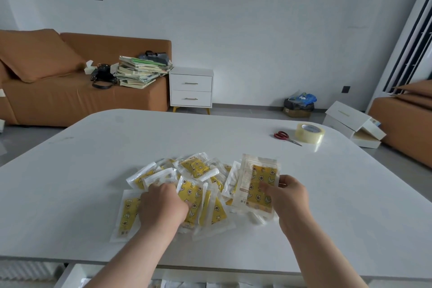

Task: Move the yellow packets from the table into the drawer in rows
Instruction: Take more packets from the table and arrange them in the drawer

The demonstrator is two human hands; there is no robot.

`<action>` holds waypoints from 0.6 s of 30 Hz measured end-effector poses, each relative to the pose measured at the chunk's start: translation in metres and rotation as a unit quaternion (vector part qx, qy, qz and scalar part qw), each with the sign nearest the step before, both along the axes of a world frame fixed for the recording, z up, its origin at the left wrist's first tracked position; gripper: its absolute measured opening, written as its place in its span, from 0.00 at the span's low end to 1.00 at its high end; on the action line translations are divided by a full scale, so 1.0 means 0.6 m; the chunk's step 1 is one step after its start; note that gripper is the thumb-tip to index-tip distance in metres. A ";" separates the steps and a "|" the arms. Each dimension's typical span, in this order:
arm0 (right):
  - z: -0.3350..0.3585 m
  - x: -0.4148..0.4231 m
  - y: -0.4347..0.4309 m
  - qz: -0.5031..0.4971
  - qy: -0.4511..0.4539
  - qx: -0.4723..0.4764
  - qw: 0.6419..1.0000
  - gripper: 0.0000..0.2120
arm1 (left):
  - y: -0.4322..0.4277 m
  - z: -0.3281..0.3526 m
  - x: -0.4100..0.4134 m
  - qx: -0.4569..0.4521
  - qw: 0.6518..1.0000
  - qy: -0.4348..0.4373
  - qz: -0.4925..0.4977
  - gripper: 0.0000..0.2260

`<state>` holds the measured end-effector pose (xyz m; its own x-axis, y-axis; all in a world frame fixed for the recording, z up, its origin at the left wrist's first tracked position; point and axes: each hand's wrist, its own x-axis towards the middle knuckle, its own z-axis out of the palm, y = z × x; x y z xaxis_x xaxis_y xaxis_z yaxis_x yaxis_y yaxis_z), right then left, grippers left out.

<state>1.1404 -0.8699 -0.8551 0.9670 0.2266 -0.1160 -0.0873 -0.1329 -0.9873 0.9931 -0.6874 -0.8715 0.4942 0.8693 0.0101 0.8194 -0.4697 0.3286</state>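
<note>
Head: right fingers (266, 188) pinch packet stack (257, 176); left fingers (164, 189) clutch pile (196, 168) near table (233, 252) edge.

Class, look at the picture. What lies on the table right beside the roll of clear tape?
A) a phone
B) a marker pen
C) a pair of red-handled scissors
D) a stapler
C: a pair of red-handled scissors lies just left of the roll of clear tape, on the far right part of the table.
</note>
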 end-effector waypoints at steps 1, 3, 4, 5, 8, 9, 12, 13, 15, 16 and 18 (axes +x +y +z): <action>0.001 0.001 -0.002 -0.003 0.000 0.007 1.000 0.08 | -0.004 0.002 0.001 0.005 1.000 -0.003 -0.001 0.17; 0.003 0.003 -0.005 -0.009 -0.002 0.016 1.000 0.08 | -0.017 0.007 0.005 0.035 0.999 0.002 -0.014 0.13; 0.002 0.004 -0.005 -0.011 -0.003 0.018 1.000 0.08 | -0.025 0.009 0.007 0.048 0.999 0.004 -0.025 0.10; 0.001 0.004 -0.005 -0.013 -0.004 0.018 1.000 0.08 | -0.034 0.011 0.010 0.052 0.998 0.001 -0.034 0.08; 0.000 0.004 -0.007 -0.013 -0.003 0.020 1.000 0.07 | -0.054 0.012 0.016 0.024 0.999 -0.008 -0.042 0.05; 0.002 0.005 -0.009 -0.013 -0.003 0.021 1.000 0.07 | -0.058 0.012 0.017 0.017 0.999 -0.005 -0.040 0.05; 0.012 0.012 -0.023 -0.025 -0.013 0.042 0.999 0.07 | -0.064 0.013 0.023 0.016 0.999 0.018 -0.038 0.08; 0.017 0.016 -0.029 -0.031 -0.016 0.056 0.998 0.07 | -0.066 0.013 0.024 0.016 0.999 0.026 -0.040 0.09; 0.028 0.025 -0.041 -0.042 -0.018 0.089 0.995 0.07 | -0.070 0.013 0.027 0.017 0.998 0.037 -0.046 0.12; 0.033 0.029 -0.047 -0.046 -0.018 0.103 0.993 0.07 | -0.073 0.014 0.028 0.016 0.998 0.036 -0.051 0.12; 0.043 0.034 -0.056 -0.050 -0.016 0.122 0.991 0.07 | -0.077 0.013 0.029 0.018 0.998 0.027 -0.056 0.12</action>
